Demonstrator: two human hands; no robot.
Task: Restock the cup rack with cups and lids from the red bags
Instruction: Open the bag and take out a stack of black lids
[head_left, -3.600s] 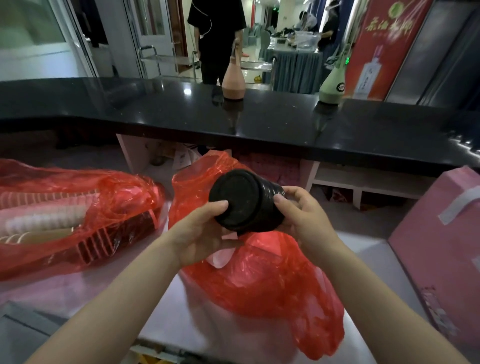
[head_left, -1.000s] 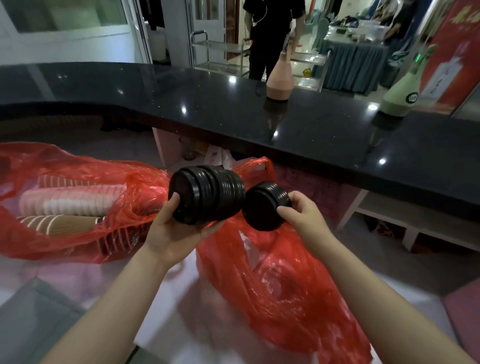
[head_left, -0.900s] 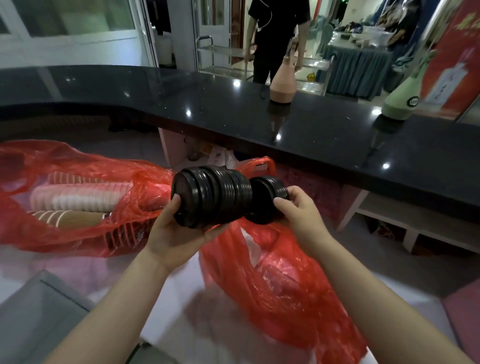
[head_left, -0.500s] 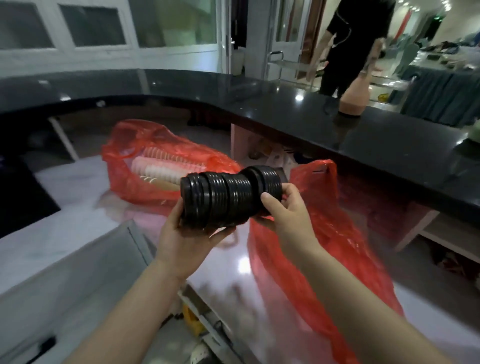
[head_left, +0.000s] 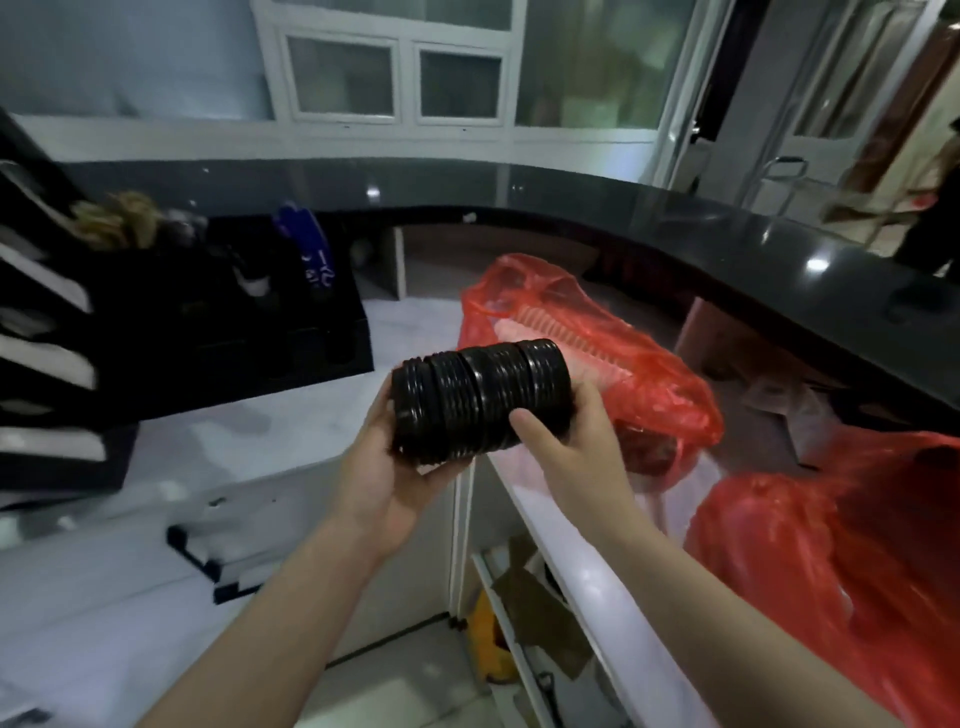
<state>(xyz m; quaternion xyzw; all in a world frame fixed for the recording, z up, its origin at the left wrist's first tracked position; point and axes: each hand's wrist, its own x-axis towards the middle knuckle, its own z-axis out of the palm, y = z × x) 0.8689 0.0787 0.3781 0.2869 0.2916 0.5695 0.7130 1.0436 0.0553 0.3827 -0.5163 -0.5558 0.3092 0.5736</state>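
A sideways stack of black lids (head_left: 478, 402) sits between both hands above the white counter. My left hand (head_left: 387, 467) cups its left end from below, fingers curled round it. My right hand (head_left: 576, 441) grips the right end, thumb on the front. Behind the stack lies a red bag (head_left: 649, 374) holding sleeves of ribbed paper cups. A second red bag (head_left: 831, 561) slumps at the lower right. The black cup rack (head_left: 218, 332) stands on the counter to the left, with slots at its front.
A curved black bar top (head_left: 675, 218) runs across the back and right. White counter (head_left: 291, 415) lies between the rack and the bags. An open gap below shows shelves with cardboard (head_left: 524, 597). A person (head_left: 930, 208) stands at the far right.
The two lid stacks were pushed together into one. My view has swung left, bringing the black rack into sight, and the lids have moved with my hands toward it.
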